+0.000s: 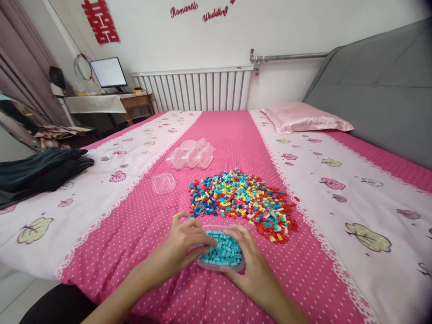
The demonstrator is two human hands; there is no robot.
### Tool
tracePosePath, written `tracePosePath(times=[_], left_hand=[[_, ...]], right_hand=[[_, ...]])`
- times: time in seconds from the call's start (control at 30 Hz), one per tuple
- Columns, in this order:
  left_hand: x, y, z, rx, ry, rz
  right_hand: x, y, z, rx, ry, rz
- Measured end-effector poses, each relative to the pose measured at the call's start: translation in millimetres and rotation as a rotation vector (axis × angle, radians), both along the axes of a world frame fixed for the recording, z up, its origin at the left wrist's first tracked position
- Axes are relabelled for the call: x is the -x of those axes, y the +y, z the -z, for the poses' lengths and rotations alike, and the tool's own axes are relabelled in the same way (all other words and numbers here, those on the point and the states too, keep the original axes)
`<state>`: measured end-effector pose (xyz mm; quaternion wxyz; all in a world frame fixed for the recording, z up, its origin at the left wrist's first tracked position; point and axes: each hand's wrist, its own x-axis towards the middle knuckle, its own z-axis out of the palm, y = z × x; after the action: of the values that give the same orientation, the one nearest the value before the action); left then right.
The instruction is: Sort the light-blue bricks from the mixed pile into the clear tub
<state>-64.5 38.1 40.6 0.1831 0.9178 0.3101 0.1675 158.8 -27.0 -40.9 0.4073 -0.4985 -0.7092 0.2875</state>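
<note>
A clear plastic container (pixel 220 267) full of small turquoise building bricks (pixel 225 253) stands on the bedspread close to me. My right hand (pixel 251 256) wraps around its right side, thumb at the near wall and fingers over the far rim. My left hand (pixel 189 238) reaches over the left rim with its index finger and thumb at the bricks; the fingers are apart and I see nothing held in them. Just beyond lies a large pile of loose multicoloured bricks (pixel 243 198), mostly red, blue, yellow and green.
A clear lid (pixel 164 183) lies left of the pile, and several empty clear containers (pixel 192 154) sit together behind it. The pink dotted bedspread (pixel 135 243) is slightly wrinkled. A pillow (pixel 303 118) is at the back right, dark cloth (pixel 40 171) at the left edge.
</note>
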Motion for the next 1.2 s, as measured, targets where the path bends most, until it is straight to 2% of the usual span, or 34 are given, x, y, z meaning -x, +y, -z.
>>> tracePosePath(times=[0.23,0.53,1.0,1.2], left_hand=[[-16,-1,-9.5,-0.016,0.136,0.014],[-27,-3,-14.6,-0.148,0.225,0.095],[-24,-2,-12.4,-0.085,0.212,0.062],[-28,-3,-6.0,-0.098,0.195,0.032]], right_hand=[[2,-1,0.0,-0.022,-0.005,-0.013],[2,-1,-2.9,-0.056,0.013,-0.023],[2,0,-3.0,-0.037,0.008,-0.005],[2,0,-3.6,-0.011,0.02,-0.011]])
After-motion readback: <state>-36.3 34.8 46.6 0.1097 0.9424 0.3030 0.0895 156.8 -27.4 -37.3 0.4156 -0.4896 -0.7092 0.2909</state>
